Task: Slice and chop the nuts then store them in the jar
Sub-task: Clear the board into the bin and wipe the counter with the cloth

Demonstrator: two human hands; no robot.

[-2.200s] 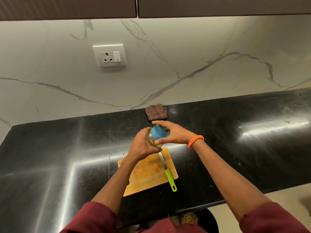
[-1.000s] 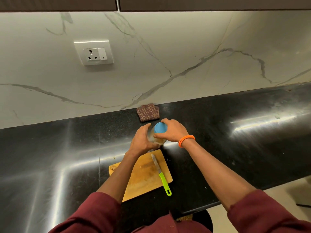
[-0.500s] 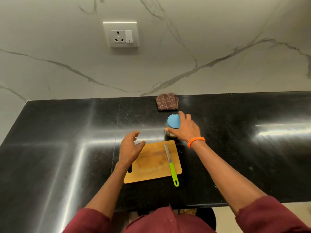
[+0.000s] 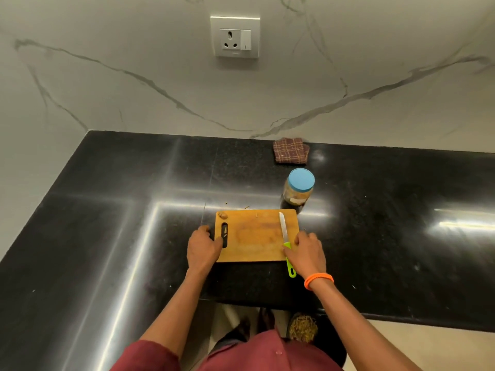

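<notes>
A clear jar (image 4: pixel 297 195) with a blue lid stands shut on the black counter (image 4: pixel 134 236), just beyond the far right corner of the wooden cutting board (image 4: pixel 254 236); brown nut pieces show inside it. A knife (image 4: pixel 282 227) with a green handle lies along the board's right side, blade pointing away. My left hand (image 4: pixel 202 249) grips the board's left edge, thumb by the handle slot. My right hand (image 4: pixel 308 253) holds the board's right edge, its thumb lying across the knife handle. A nut bit sits at the board's far left corner.
A folded checked cloth (image 4: pixel 291 154) lies against the marble wall behind the jar. A wall socket (image 4: pixel 235 36) is above. A few crumbs (image 4: pixel 226 202) lie just beyond the board. Below the counter's front edge stands a dark bin holding scraps (image 4: pixel 302 328).
Both hands held the jar and its lid, then set it down behind the board. My left hand dropped to the board's left edge and my right hand left the jar for the right edge.
</notes>
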